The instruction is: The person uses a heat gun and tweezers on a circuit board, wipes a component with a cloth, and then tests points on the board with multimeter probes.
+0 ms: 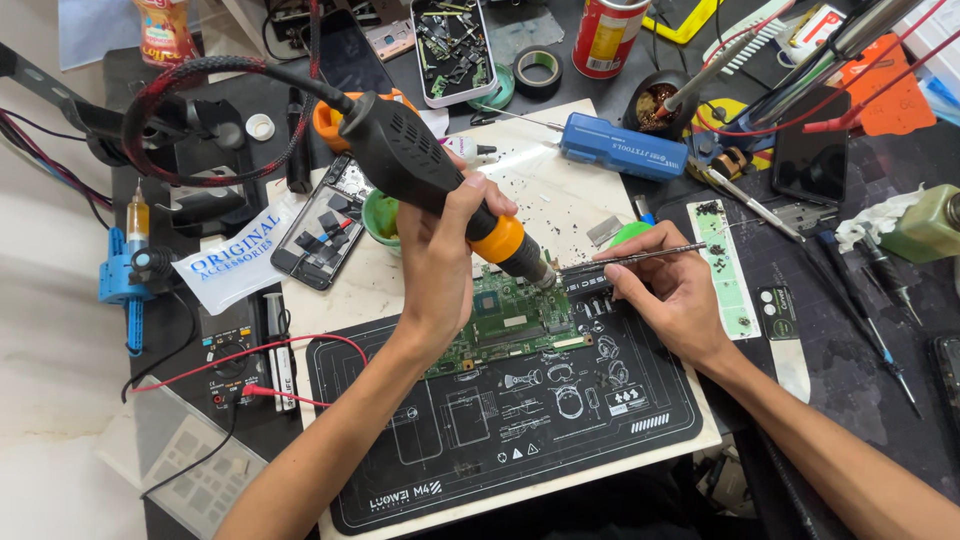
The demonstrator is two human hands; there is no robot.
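My left hand [437, 262] is wrapped tight around a black hot-air handpiece [420, 165] with an orange collar, its metal nozzle tipped down over the green circuit board [515, 322]. The board lies on the black work mat [500, 440], partly under my wrist. My right hand [672, 295] pinches slim tweezers [630, 259] (tips just beside the nozzle), with a blue screwdriver [622, 146] lying further back.

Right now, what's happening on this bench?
A person is working on a green circuit board lying on a black work mat. The left hand grips a black and orange hot-air handpiece, nozzle down at the board's edge. The right hand holds tweezers pointing at the same spot.
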